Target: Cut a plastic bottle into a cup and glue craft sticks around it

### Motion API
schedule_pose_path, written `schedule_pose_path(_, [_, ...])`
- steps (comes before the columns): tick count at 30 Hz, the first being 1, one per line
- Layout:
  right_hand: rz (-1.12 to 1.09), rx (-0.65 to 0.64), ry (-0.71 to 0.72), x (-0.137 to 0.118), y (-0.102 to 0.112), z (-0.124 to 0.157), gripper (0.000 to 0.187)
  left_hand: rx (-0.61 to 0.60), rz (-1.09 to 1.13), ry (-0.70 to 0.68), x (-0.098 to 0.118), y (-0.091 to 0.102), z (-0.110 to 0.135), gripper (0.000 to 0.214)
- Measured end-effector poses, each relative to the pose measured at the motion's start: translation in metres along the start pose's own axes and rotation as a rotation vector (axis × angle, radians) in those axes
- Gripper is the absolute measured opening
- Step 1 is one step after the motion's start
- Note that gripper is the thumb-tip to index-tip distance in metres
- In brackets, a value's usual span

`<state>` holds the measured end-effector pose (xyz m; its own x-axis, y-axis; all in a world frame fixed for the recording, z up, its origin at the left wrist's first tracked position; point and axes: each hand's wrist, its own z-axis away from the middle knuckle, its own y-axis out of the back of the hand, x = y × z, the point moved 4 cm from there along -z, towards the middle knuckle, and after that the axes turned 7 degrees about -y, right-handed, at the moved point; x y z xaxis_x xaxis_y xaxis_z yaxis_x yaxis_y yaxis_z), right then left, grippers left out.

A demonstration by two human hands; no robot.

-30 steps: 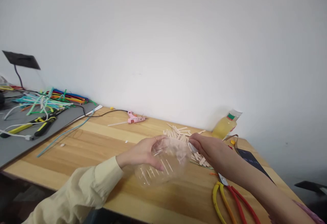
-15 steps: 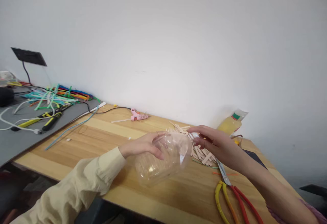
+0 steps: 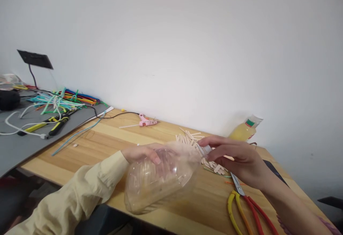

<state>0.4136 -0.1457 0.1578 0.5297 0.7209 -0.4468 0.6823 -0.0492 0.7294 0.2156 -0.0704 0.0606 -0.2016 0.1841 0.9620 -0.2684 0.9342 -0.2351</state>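
Observation:
My left hand (image 3: 142,153) grips a clear plastic bottle (image 3: 158,179) from above, holding it on its side over the wooden table (image 3: 112,145) with its base toward me. My right hand (image 3: 235,158) pinches the bottle's neck end (image 3: 202,150), fingers closed round a small pale part there. Just behind the hands lies a heap of wooden craft sticks (image 3: 203,156). Scissors with yellow and red handles (image 3: 241,206) lie under my right forearm.
A pink glue gun (image 3: 147,121) with its black cord lies near the wall. A yellowish bottle (image 3: 243,129) stands at the back right beside a dark phone (image 3: 273,169). On a grey mat (image 3: 21,145) at the left are coloured pipe cleaners (image 3: 61,101) and yellow-black pliers (image 3: 45,126).
The bottle has tilted and come nearer to me, base now toward the camera. My right hand has closed on the neck end; earlier its fingers were looser beside it.

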Motion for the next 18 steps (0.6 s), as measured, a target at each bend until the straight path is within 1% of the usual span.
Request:
schedule_pose_path(4, [-0.004,-0.05,0.088,-0.016,-0.008,-0.003,0.023,-0.118,0.135,0.102,-0.011,0.004,0.013,0.068])
schedule_pose_path(5, [0.012,-0.06,0.118,-0.021,-0.01,-0.003,0.023,-0.123,0.173,0.123,-0.014,0.007,0.017,0.068])
schedule_pose_path(7, [0.06,-0.055,0.196,-0.029,-0.014,0.0,0.024,-0.081,0.253,0.128,-0.02,0.014,0.026,0.065])
schedule_pose_path(8, [0.067,-0.015,0.213,-0.032,-0.014,0.002,0.023,-0.057,0.285,0.135,-0.022,0.018,0.03,0.064])
schedule_pose_path(10, [0.028,0.155,0.166,-0.03,-0.008,0.006,0.017,-0.038,0.309,0.181,-0.026,0.02,0.041,0.062])
schedule_pose_path(12, [-0.035,0.363,0.064,-0.017,-0.003,0.008,0.008,-0.031,0.285,0.204,-0.025,0.019,0.051,0.065])
schedule_pose_path(13, [-0.055,0.459,0.012,-0.007,-0.004,0.009,0.006,-0.001,0.264,0.169,-0.022,0.018,0.054,0.066])
schedule_pose_path(14, [-0.063,0.517,-0.034,0.005,-0.009,0.007,0.005,0.052,0.236,0.098,-0.018,0.018,0.056,0.065])
schedule_pose_path(15, [-0.054,0.55,-0.071,0.018,-0.018,0.004,0.007,0.123,0.198,0.012,-0.013,0.019,0.056,0.064])
schedule_pose_path(16, [-0.087,0.58,-0.17,0.035,-0.031,0.0,0.006,0.194,0.158,-0.071,-0.009,0.02,0.055,0.063])
schedule_pose_path(17, [-0.101,0.493,-0.295,0.053,-0.05,-0.007,0.006,0.267,0.119,-0.145,-0.005,0.02,0.053,0.063])
schedule_pose_path(18, [-0.099,0.402,-0.347,0.067,-0.072,-0.013,0.008,0.348,0.078,-0.209,-0.003,0.022,0.05,0.062])
